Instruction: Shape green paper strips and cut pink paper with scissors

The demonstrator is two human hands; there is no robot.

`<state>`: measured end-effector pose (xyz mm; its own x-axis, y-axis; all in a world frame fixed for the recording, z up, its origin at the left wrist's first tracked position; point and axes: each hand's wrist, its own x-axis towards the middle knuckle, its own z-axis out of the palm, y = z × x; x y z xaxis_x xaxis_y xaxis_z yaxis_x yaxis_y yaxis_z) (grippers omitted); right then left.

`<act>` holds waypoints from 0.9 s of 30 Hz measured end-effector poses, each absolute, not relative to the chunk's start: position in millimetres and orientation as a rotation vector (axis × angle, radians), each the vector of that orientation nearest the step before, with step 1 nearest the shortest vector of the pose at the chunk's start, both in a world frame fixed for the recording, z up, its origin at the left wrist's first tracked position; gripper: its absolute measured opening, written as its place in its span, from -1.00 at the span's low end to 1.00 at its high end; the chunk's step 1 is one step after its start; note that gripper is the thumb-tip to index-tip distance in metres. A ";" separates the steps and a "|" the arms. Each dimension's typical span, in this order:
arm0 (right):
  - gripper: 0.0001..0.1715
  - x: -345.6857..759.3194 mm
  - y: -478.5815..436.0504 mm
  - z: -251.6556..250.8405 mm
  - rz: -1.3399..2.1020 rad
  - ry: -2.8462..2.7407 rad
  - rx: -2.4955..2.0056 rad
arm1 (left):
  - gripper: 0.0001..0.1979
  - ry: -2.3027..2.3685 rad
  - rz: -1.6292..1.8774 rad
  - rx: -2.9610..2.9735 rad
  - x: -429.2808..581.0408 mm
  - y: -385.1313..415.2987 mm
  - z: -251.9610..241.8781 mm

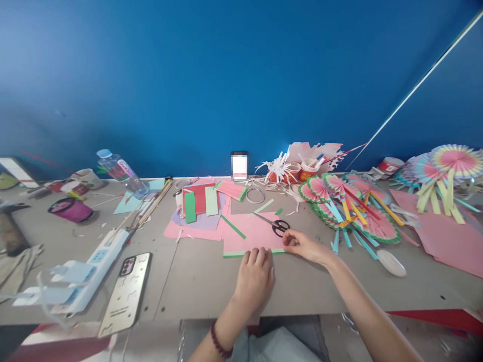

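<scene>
A pink paper sheet with a green edge lies on the grey table in front of me. My left hand rests palm down at the sheet's near edge, fingers curled onto the paper. My right hand pinches the sheet's right corner, fingers closed on it. Black-handled scissors lie on the pink sheet just beyond my right hand, untouched.
A stack of red, green and pink paper pieces lies behind. Folded paper fans with coloured strips fill the right side. At left are a phone, a power strip, a water bottle and sticks. Red cups stand at the blue wall.
</scene>
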<state>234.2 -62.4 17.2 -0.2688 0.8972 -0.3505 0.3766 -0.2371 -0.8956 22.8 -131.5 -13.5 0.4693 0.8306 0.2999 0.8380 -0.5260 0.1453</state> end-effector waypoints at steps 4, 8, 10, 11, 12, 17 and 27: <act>-0.58 234.7 -65.5 19.3 1.500 -1.564 -1.603 | -0.57 -1.502 -0.539 -2.676 23.0 -131.3 -11.1; -0.74 232.3 -66.8 18.6 1.355 -1.628 -1.693 | -0.57 -1.477 -0.513 -2.652 23.2 -131.8 -10.2; -0.81 230.2 -66.6 18.1 1.273 -1.670 -1.705 | -0.58 -1.475 -0.500 -2.631 22.9 -132.1 -9.8; -0.83 229.0 -66.3 18.3 1.241 -1.685 -1.704 | -0.58 -1.475 -0.493 -2.621 22.6 -132.2 -9.4; -0.85 227.7 -66.0 18.8 1.219 -1.695 -1.701 | -0.59 -1.474 -0.483 -2.614 22.3 -132.3 -8.9; -0.85 221.6 -64.0 25.1 1.192 -1.715 -1.718 | -0.60 -1.437 -0.451 -2.608 21.0 -131.7 -5.9; -0.82 219.5 -60.9 23.4 1.145 -1.759 -1.733 | -0.56 -1.456 -0.446 -2.614 22.6 -131.8 -9.1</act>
